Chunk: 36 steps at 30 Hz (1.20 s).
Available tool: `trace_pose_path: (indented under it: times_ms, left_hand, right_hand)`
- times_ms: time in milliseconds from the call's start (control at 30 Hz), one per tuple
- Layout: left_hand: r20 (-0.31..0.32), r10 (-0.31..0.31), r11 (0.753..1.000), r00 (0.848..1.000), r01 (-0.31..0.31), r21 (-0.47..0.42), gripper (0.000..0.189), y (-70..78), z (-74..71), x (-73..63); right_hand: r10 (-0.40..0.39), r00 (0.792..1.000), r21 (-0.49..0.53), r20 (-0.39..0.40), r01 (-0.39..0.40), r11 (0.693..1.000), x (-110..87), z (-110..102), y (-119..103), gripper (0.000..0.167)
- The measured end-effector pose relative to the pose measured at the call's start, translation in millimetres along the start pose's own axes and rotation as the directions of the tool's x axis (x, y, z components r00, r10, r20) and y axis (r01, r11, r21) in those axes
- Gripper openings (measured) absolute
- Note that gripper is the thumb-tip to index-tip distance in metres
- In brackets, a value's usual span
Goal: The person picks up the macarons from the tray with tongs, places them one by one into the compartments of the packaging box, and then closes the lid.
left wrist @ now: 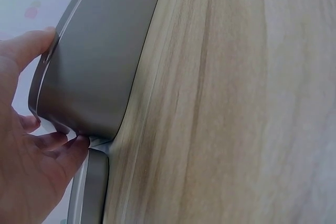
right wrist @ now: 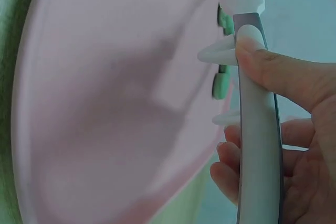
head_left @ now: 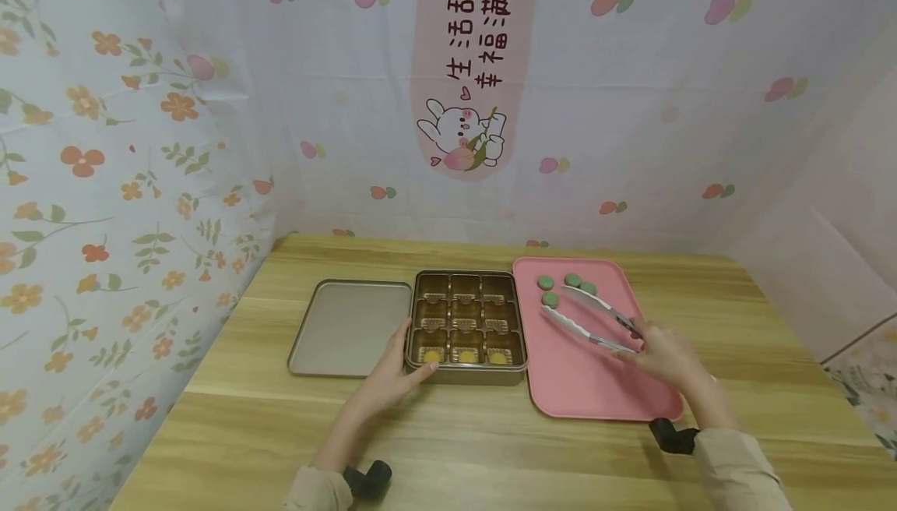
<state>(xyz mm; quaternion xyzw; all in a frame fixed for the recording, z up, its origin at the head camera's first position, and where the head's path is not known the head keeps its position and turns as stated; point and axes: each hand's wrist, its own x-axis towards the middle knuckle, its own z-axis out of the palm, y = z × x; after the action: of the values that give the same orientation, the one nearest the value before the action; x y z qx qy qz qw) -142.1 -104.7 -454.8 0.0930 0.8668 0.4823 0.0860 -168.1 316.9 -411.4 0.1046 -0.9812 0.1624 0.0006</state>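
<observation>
My left hand point(head_left: 392, 371) grips the front left corner of a metal tin point(head_left: 466, 375), thumb at the front rim and fingers along the left side. A gold divided insert point(head_left: 465, 301) fills the tin; its front row holds a round yellow piece point(head_left: 464, 355) in each of three compartments. In my right hand point(head_left: 662, 351) is a pair of metal tongs point(head_left: 589, 333), thumb point(right wrist: 257, 61) on one arm. The tongs' tips are spread beside several small round green pieces, likely macarons point(head_left: 550, 300), at the far left of the pink tray point(head_left: 589, 386).
A flat metal lid point(head_left: 350, 328) lies left of the tin, nearly against it. The tray stands close to the tin's right side. Everything is on a wooden table point(head_left: 462, 449), with a printed cloth point(head_left: 336, 106) hanging behind.
</observation>
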Motion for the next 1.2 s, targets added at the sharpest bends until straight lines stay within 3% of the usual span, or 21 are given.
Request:
trace_pose_path:
  times_ms: [500, 933, 1200]
  left_hand:
    - [0.011, 0.010, 1.000, 1.000, -0.010, -0.016, 0.097, -1.4, 0.5, 0.1]
    - [0.008, 0.012, 1.000, 1.000, -0.012, -0.014, 0.097, -0.5, 0.4, 0.4]
    - [0.002, 0.013, 1.000, 1.000, -0.013, -0.005, 0.097, -1.4, 0.9, 0.9]
  right_hand:
    - [-0.045, 0.999, 0.010, 0.009, 0.045, 0.999, 7.4, 12.9, -2.1, 0.024]
    - [-0.037, 0.999, -0.005, -0.004, 0.037, 0.999, 5.6, 14.9, -2.5, 0.026]
    - [-0.064, 0.997, 0.005, -0.050, 0.064, 0.998, 0.5, 10.9, -8.1, 0.026]
